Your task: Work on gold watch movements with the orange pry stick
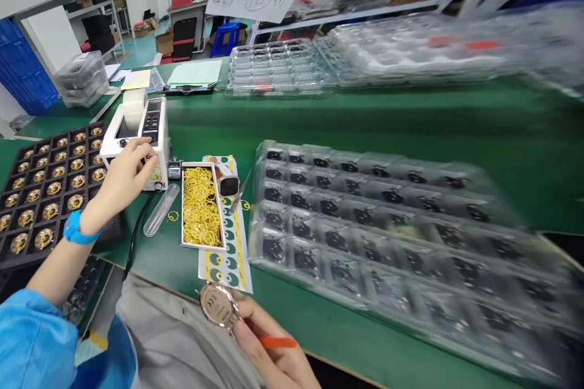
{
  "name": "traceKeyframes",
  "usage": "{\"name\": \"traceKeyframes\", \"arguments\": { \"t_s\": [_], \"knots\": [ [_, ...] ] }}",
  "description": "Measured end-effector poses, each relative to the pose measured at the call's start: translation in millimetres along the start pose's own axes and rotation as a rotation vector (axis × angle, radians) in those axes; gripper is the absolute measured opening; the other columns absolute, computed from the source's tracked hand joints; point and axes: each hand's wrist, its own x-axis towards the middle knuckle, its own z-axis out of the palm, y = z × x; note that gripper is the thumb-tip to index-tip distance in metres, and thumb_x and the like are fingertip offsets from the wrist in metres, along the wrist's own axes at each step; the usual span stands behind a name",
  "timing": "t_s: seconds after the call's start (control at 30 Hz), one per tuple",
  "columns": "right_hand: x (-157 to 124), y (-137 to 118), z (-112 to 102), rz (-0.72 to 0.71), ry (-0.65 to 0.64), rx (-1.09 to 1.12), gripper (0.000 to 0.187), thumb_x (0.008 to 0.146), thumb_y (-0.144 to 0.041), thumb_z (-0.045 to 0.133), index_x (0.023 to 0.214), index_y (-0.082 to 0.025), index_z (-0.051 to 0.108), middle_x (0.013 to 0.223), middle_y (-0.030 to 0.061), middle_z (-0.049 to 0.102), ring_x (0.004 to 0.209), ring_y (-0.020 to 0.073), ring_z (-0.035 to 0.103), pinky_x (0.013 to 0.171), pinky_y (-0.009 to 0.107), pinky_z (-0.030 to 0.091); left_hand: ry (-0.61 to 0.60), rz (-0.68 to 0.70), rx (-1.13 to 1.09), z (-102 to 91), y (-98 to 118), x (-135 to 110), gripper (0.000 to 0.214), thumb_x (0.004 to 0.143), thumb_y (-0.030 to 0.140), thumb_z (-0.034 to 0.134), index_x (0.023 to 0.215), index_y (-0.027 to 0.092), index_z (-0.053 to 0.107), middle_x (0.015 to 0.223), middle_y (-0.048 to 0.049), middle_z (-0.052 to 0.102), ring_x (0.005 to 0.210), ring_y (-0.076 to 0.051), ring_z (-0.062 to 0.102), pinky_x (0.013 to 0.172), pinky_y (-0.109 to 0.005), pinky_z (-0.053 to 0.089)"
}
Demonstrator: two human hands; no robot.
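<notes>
My left hand (130,173) is at the front of a white tape dispenser (159,127), fingers apart and their tips close to its front face. I cannot make out any tape between them. A blue band (82,228) is around that wrist. Low in the middle, my right hand (269,340) grips a rose-gold watch case (219,304) by its edge, with the engraved back facing up. An orange strip (278,342) lies across the fingers of this hand; how it is held is hidden.
Left stands a black tray (10,249) of gold watch parts. An open box (223,237) of yellow rings rests on a sticker sheet (246,276), beside a clear plastic tube (160,211). A large clear tray (314,289) with dark parts covers the right. More clear trays (278,67) sit behind.
</notes>
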Motion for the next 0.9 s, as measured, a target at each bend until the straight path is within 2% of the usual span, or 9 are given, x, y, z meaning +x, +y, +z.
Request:
{"name": "traceKeyframes", "arguments": {
  "t_s": [0.1, 0.2, 0.3, 0.43, 0.57, 0.9],
  "knots": [
    [3, 3, -3, -0.022, 0.027, 0.027, 0.032, 0.095, -0.052, 0.054, 0.084, -0.024, 0.066, 0.092, 0.0038, 0.06, 0.09, 0.0192, 0.057, 0.087, 0.027, 0.049, -0.041, 0.028, -0.215, 1.0, 23, -22, 0.028, 0.095, 0.024, 0.051, 0.068, 0.019, 0.054, 0.101, -0.0069, 0.063, 0.083, -0.018, 0.059, 0.073, -0.03, 0.045],
    [8, 5, -2, -0.001, 0.053, 0.096, 0.036, 0.093, -0.056, 0.056, 0.084, -0.023, 0.066, 0.096, 0.0058, 0.062, 0.091, 0.0203, 0.058, 0.087, 0.03, 0.049, -0.324, -0.036, -0.475, 7.7, 48, -54, 0.032, 0.096, 0.023, 0.051, 0.064, 0.019, 0.052, 0.078, -0.0011, 0.056, 0.076, -0.016, 0.054, 0.07, -0.027, 0.042],
    [12, 3, 1, 0.042, 0.05, 0.161, 0.04, 0.091, -0.06, 0.057, 0.081, -0.021, 0.063, 0.085, 0.0041, 0.059, 0.08, 0.0182, 0.055, 0.076, 0.028, 0.048, -0.55, -0.165, -0.592, 18.4, 59, -83, 0.034, 0.098, 0.029, 0.051, 0.066, 0.019, 0.053, 0.075, 0.0011, 0.049, 0.07, -0.014, 0.048, 0.067, -0.027, 0.039],
    [12, -6, 1, 0.097, 0.014, 0.15, 0.045, 0.09, -0.064, 0.058, 0.077, -0.021, 0.059, 0.073, -0.0001, 0.052, 0.071, 0.0153, 0.048, 0.069, 0.026, 0.043, -0.712, -0.263, -0.585, 28.4, 57, -105, 0.035, 0.098, 0.034, 0.053, 0.066, 0.018, 0.054, 0.078, 0.0019, 0.045, 0.072, -0.014, 0.045, 0.066, -0.026, 0.035],
    [12, -10, 0, 0.105, -0.065, 0.132, 0.046, 0.091, -0.065, 0.056, 0.077, -0.021, 0.058, 0.073, -0.0004, 0.051, 0.071, 0.0154, 0.048, 0.07, 0.027, 0.042, -0.788, -0.255, -0.577, 30.0, 53, -110, 0.033, 0.099, 0.036, 0.052, 0.072, 0.018, 0.06, 0.08, 0.0023, 0.044, 0.074, -0.013, 0.045, 0.069, -0.026, 0.035],
    [7, -7, 1, 0.137, -0.099, 0.135, 0.042, 0.092, -0.061, 0.057, 0.079, -0.021, 0.057, 0.075, -0.0006, 0.051, 0.072, 0.0149, 0.047, 0.068, 0.026, 0.039, -0.8, -0.291, -0.574, 29.7, 53, -115, 0.03, 0.099, 0.032, 0.052, 0.075, 0.018, 0.065, 0.078, 0.0031, 0.044, 0.071, -0.012, 0.046, 0.067, -0.025, 0.036]
  ]
}}
